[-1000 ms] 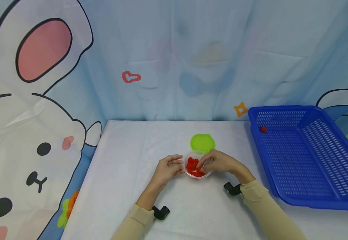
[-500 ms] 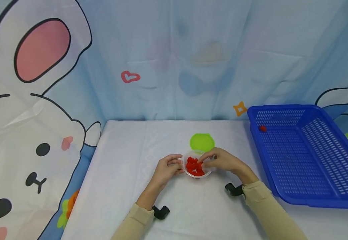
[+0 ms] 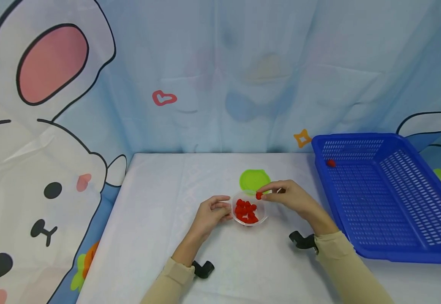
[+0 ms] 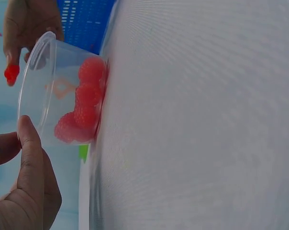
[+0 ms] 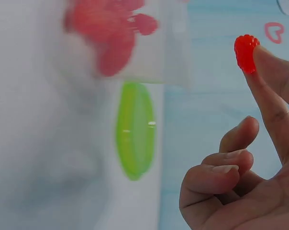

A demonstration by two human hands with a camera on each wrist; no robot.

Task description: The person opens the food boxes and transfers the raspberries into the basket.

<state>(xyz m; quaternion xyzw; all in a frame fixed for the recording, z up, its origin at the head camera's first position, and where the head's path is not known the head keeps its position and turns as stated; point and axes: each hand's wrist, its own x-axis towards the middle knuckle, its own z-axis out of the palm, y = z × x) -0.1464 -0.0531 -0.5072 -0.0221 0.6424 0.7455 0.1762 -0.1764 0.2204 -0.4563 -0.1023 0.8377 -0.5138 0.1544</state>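
Note:
A clear round plastic tub stands upright on the white-covered table, with several red raspberries lying in its bottom. At its left side my left hand holds the tub near the rim, fingertips against the wall in the left wrist view. My right hand pinches one raspberry between thumb and index finger, its other fingers loosely curled. That raspberry is just above the tub's far right rim, apart from the others. Behind the tub lies a bright green lid, partly covered by the right hand.
On the right sits a large blue plastic basket with slotted walls. One red piece is in its far left corner. White cloth covers the table, and a printed curtain hangs behind it.
From among the raspberries in the tub, my right hand has lifted one out, moving up and slightly right to the rim. My left hand has stayed at the tub's left side.

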